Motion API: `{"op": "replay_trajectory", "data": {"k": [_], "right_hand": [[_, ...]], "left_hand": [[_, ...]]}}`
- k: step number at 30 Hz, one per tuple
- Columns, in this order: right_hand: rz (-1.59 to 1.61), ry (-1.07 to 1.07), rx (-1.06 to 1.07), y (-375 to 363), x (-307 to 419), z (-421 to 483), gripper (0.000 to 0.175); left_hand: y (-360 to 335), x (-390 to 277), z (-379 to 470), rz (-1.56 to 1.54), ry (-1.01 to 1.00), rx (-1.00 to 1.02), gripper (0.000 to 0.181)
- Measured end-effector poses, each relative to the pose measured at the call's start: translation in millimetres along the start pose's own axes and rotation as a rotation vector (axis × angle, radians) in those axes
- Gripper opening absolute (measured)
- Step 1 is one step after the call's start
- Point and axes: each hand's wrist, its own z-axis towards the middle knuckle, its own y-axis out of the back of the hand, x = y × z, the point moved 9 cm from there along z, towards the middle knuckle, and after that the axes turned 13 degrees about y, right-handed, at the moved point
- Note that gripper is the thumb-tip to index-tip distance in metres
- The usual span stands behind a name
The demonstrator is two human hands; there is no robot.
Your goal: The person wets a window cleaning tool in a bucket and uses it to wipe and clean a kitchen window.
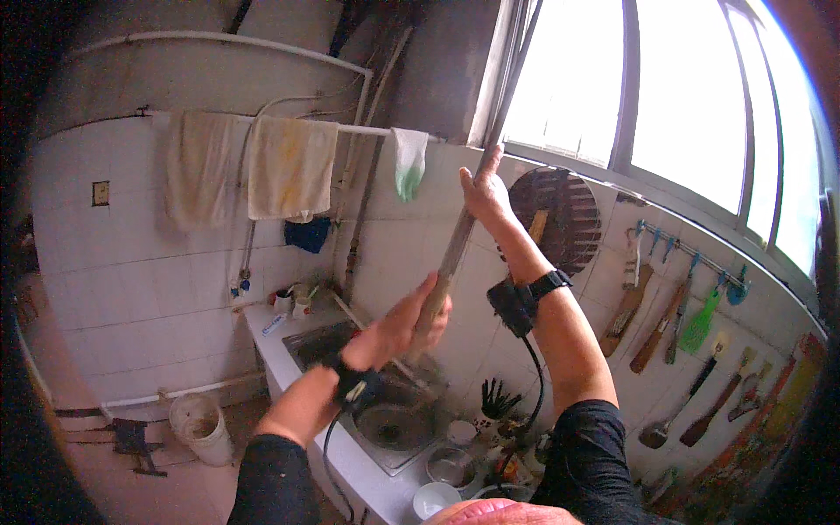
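A long pole (458, 244), probably wood or bamboo, slants up from over the sink to the left edge of the window. Near its lower end my left hand (394, 333) is wrapped around it, a little blurred. Higher up, my right hand (487, 190) grips it with the thumb apart and a finger laid along the shaft. The top of the pole leaves the picture in front of the window frame (629, 98). A strapped black device with a cable sits on each wrist.
Below my hands is a metal sink (394, 467) in a white counter (354, 482), with bowls (436, 500) beside it. Utensils such as a green spatula (701, 321) hang at right. Towels (292, 167) and a glove (409, 164) hang from a pipe. A bucket (202, 430) stands on the floor.
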Motion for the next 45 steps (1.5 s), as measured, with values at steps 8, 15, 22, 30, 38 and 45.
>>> {"op": "replay_trajectory", "data": {"k": [8,15,22,30,38,45], "right_hand": [[-0.088,0.085,-0.005,11,-3,35,0.086],[-0.051,0.047,-0.094,24,-42,81,0.079],[-0.157,-0.006,-0.087,4,-53,54,0.085],[0.045,-0.02,0.045,-83,13,-108,0.094],[0.479,-0.234,0.089,-107,55,-189,0.088],[0.601,-0.134,0.12,-140,102,-272,0.091]], "left_hand": [[-33,-131,54,0.139,-0.161,0.071,0.059],[-36,-166,74,0.171,-0.263,0.03,0.05],[-2,-124,55,0.305,-0.279,-0.253,0.047],[60,53,-16,0.021,0.0,-0.218,0.056],[97,284,-164,-0.202,0.262,-0.186,0.054],[111,408,-302,-0.155,0.455,-0.369,0.059]]}}
